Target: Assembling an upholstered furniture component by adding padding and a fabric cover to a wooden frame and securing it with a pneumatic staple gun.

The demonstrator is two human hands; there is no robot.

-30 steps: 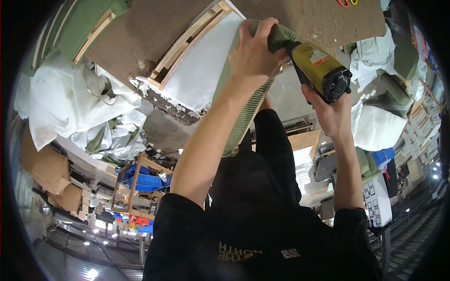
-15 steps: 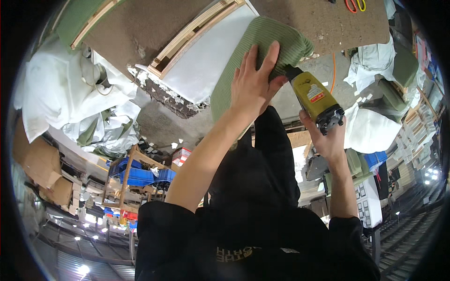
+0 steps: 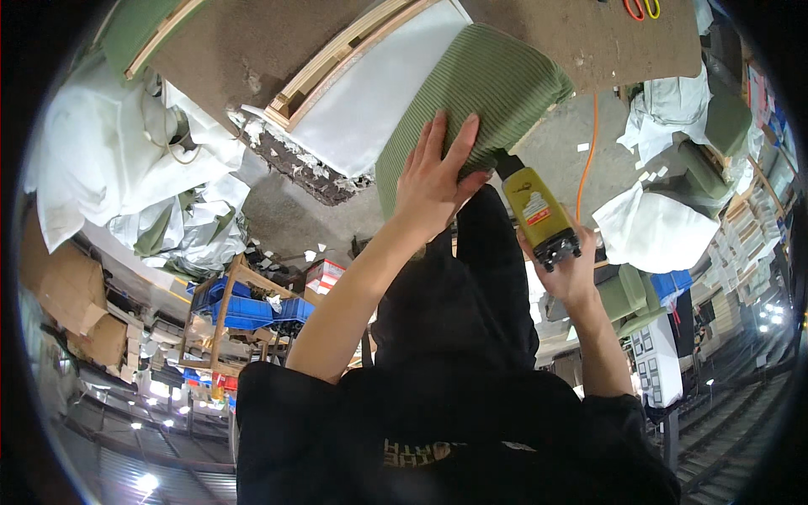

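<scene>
A padded piece covered in green ribbed fabric [image 3: 497,80] overhangs the near edge of the brown work table [image 3: 227,50]. My left hand [image 3: 433,185] lies on its near part with the fingers spread, the thumb close to its right edge. In my right hand [image 3: 574,273] is a staple gun [image 3: 539,210] with a yellow-green body and black ends. Its black nose meets or nearly meets the fabric's edge by my left thumb; I cannot tell whether they touch. My right fingers are mostly hidden behind the tool.
Left of the padded piece is a white panel with a wooden frame [image 3: 328,84]. Orange and yellow-handled scissors [image 3: 641,10] lie at the table's far right. An orange hose [image 3: 584,168] hangs to the right. White cloth bundles [image 3: 652,231] flank the workspace, and blue bins [image 3: 244,316] stand lower left.
Both hands have come nearer to me. The staple gun has shifted left and nearer along the fabric's edge. More of the padded piece's far right corner shows.
</scene>
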